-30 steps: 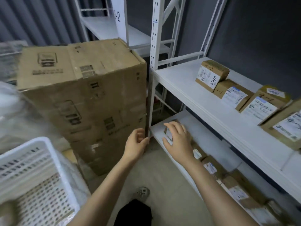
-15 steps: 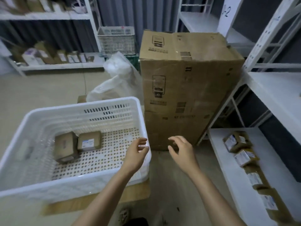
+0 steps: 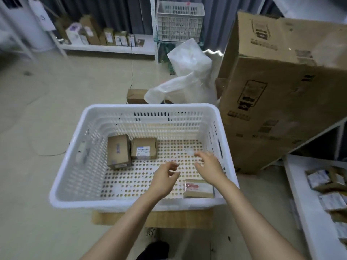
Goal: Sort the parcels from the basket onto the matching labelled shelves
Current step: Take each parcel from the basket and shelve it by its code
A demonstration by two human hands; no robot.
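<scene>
- A white basket (image 3: 75,166) sits on a flat brown board (image 3: 187,218) on the floor.
- Three parcels lie in the basket. A plain parcel (image 3: 118,151) and a labelled parcel (image 3: 143,148) lie side by side, touching, towards the far left of the basket floor. A taped parcel (image 3: 197,190) with red markings lies in the near right corner.
- The left hand (image 3: 163,180) hovers over the middle of the basket, fingers loosely curled, thumb apart, holding nothing.
- The right hand (image 3: 209,168) hovers just beside it, nearer the right wall, fingers spread and lightly bent, also holding nothing. Its wrist passes above the taped parcel; I cannot tell whether it touches it.
- Neither hand touches the two far parcels.
- A tall carton (image 3: 281,91) stands right of the basket, and a crumpled plastic bag (image 3: 187,72) lies behind the basket, against the carton.
- A low right shelf (image 3: 300,194) carries a row of small boxes (image 3: 319,180), blurred.
- A far shelf (image 3: 112,48) along the back wall holds more packages (image 3: 109,36), and a second basket (image 3: 180,19) stands beside it.
</scene>
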